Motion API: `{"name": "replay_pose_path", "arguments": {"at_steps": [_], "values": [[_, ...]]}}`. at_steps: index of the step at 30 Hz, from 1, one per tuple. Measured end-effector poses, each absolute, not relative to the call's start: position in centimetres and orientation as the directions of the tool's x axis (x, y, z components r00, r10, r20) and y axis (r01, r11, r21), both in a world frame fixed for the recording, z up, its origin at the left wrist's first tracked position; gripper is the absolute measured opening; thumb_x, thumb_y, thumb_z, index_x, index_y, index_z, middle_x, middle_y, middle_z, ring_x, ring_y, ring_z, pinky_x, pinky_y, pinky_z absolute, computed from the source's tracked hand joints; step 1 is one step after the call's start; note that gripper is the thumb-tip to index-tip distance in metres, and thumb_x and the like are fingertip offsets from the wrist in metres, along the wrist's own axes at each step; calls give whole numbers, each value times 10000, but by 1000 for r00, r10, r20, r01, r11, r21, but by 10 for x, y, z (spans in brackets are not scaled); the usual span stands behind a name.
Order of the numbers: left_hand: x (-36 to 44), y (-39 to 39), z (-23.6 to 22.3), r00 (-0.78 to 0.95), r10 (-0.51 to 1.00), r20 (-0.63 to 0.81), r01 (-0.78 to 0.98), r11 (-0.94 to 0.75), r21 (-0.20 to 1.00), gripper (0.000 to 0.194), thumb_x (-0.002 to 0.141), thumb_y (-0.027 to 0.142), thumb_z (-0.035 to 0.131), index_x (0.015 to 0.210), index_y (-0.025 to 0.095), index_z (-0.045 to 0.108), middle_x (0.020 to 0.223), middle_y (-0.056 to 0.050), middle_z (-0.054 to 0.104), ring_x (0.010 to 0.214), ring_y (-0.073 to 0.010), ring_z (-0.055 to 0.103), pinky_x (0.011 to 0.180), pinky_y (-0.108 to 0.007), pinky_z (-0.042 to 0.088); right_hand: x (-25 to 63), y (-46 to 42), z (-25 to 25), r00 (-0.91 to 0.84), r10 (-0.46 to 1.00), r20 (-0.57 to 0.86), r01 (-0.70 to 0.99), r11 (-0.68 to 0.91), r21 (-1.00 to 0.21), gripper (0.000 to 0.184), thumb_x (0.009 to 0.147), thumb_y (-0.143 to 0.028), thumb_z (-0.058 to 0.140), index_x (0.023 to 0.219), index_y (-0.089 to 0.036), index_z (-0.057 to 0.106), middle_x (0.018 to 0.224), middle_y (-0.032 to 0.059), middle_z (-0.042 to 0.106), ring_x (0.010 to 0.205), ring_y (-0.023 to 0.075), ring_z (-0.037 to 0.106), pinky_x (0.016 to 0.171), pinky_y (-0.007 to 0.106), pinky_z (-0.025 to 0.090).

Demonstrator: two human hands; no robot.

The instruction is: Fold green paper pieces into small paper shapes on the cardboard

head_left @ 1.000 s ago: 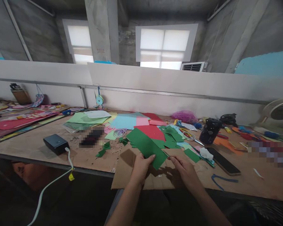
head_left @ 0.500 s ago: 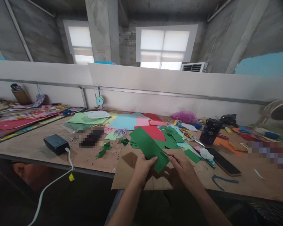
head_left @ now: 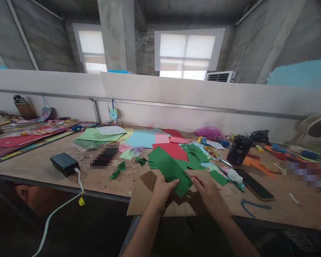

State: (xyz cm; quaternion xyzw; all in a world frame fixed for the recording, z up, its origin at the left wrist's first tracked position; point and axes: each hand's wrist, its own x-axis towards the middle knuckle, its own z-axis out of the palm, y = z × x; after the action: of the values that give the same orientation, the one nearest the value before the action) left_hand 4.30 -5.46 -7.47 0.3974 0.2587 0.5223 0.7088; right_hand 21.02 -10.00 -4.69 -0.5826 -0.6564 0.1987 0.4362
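My left hand (head_left: 164,189) is closed on a strip of green paper (head_left: 167,164), thumb on top. The strip slants from upper left to lower right above a piece of brown cardboard (head_left: 140,196). At its right edge my right hand (head_left: 204,187) is closed in a pinch on a thin tool (head_left: 187,174). Only a slim metal-looking tip of that tool shows against the paper; the rest is hidden in the fingers. Just beyond the hands lie more cut green paper pieces (head_left: 196,155) and a red sheet (head_left: 173,150).
A black box (head_left: 64,163) with a white cable stands at left. Pastel paper sheets (head_left: 143,137) lie toward the back. On the right are a dark tumbler (head_left: 239,150), a phone (head_left: 254,184), crumpled tissue (head_left: 234,175) and a blue strip (head_left: 254,204). A fan (head_left: 315,125) stands far right.
My right hand's thin tool tip has shifted slightly up and left along the green paper's edge. The left hand keeps its hold; the view has barely moved.
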Motion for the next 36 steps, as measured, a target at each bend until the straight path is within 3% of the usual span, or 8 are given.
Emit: {"name": "replay_pose_path", "arguments": {"at_steps": [8,17,23,29,36], "values": [[42,-56,-71,308,950,48,-504,119,856,464,583,313,830,973,89,717,1039,-176,709,889,-297,675,837,-408,526,207,-102,-43,63,936,345,585,246,-773,355,919,-450,423,993,-225,687,951,52,719,874,242,628,733,305,435],[41,-59,-66,296,955,-16,-454,156,877,497,527,325,851,936,70,727,840,-160,738,762,-303,690,701,-400,556,206,-99,-46,76,933,352,582,246,-775,339,919,-453,434,949,-229,686,925,41,718,852,234,628,711,289,425],[41,-58,-70,308,951,-5,-473,158,867,488,546,321,847,947,72,724,959,-177,726,793,-297,688,732,-395,550,205,-99,-46,72,933,353,555,257,-791,322,924,-443,439,969,-233,679,951,30,711,879,225,618,737,280,416],[42,-55,-75,334,941,54,-511,133,849,448,623,277,809,1008,73,705,1093,-192,688,945,-314,663,865,-418,508,205,-102,-42,89,950,299,517,213,-829,362,920,-468,432,819,-198,652,811,21,681,739,195,588,632,258,393],[41,-54,-77,322,944,66,-471,99,877,417,646,266,793,1006,77,704,1085,-184,693,928,-292,663,868,-402,501,205,-101,-40,52,952,303,530,231,-816,335,922,-448,436,890,-212,671,844,18,692,795,203,597,685,255,395]]}}
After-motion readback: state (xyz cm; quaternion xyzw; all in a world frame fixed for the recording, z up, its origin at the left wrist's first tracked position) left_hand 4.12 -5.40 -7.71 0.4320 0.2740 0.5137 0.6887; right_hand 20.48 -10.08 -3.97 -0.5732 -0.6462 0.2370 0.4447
